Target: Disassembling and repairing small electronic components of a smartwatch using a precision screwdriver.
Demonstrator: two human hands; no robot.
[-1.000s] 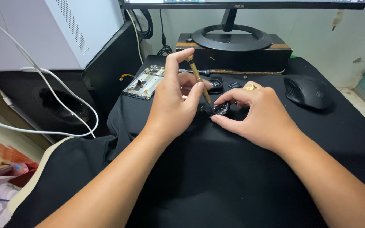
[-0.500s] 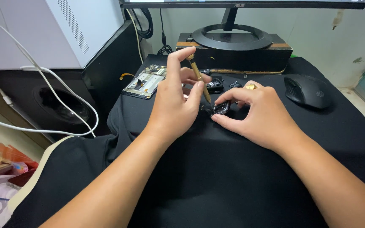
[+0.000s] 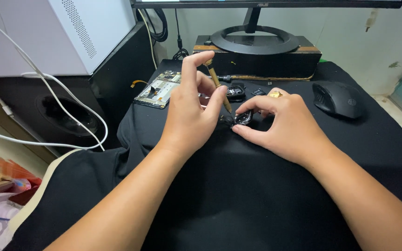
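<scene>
My left hand (image 3: 191, 114) holds a thin brass-coloured screwdriver (image 3: 217, 83) between thumb and fingers, index finger on its top, tip pointing down at a small black part (image 3: 243, 117). My right hand (image 3: 284, 128) pinches that small black part between thumb and index finger against the black cloth (image 3: 257, 195). A gold ring (image 3: 275, 94) shows on one finger of the right hand. The screwdriver's tip meets the part beside my left thumb.
An opened phone frame with a circuit board (image 3: 158, 89) lies behind my left hand. More small black parts (image 3: 236, 90) sit further back. A black mouse (image 3: 338, 98) is at right, a monitor stand (image 3: 257, 44) behind, a white computer case (image 3: 52, 32) and cables (image 3: 47, 83) at left.
My left index finger has shifted slightly on the top of the screwdriver. Both hands otherwise stay in the same place.
</scene>
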